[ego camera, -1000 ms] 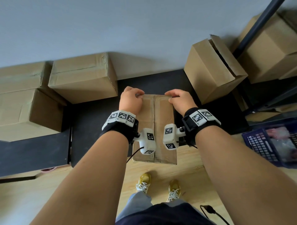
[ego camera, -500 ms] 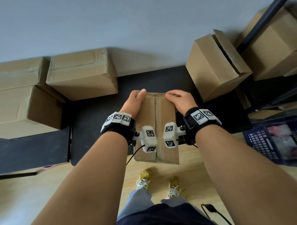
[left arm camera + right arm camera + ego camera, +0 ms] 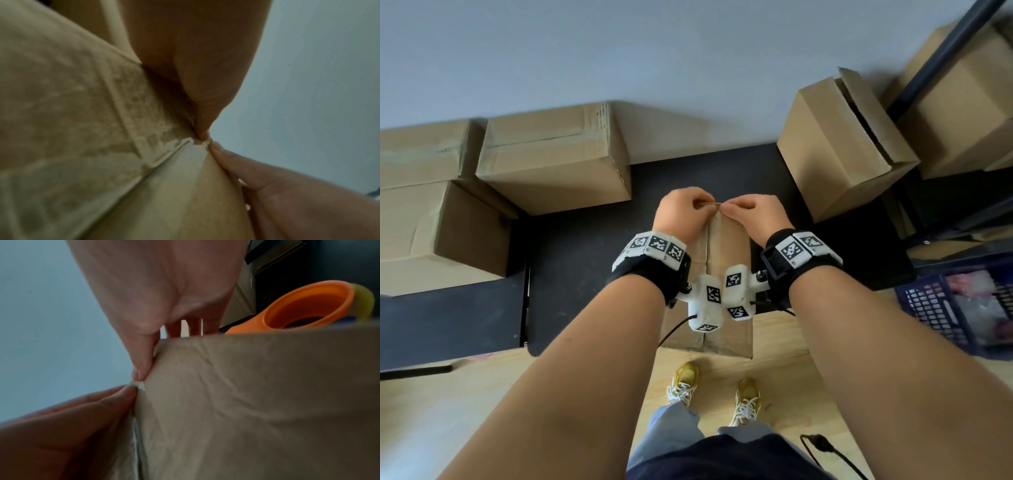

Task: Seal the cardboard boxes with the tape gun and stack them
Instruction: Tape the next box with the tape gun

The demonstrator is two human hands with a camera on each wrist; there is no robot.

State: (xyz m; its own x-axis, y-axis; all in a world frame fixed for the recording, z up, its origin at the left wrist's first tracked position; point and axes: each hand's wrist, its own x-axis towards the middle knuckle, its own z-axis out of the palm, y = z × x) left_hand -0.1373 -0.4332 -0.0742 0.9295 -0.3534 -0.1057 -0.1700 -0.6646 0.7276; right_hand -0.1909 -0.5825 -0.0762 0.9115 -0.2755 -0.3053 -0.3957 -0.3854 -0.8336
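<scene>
Both hands meet at the far end of the cardboard box, which lies at the bench's near edge: left hand and right hand each pinch its far top edge beside the centre seam.

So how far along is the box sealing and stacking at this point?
Partly done, it seems. The closed boxes along the wall look finished, one resting on another. In hand: the left hand and right hand pinch the far end of the centre seam on the middle box, whose flaps are shut. Left: the open box on the right is unsealed, and the tape gun isn't clearly visible.
</scene>
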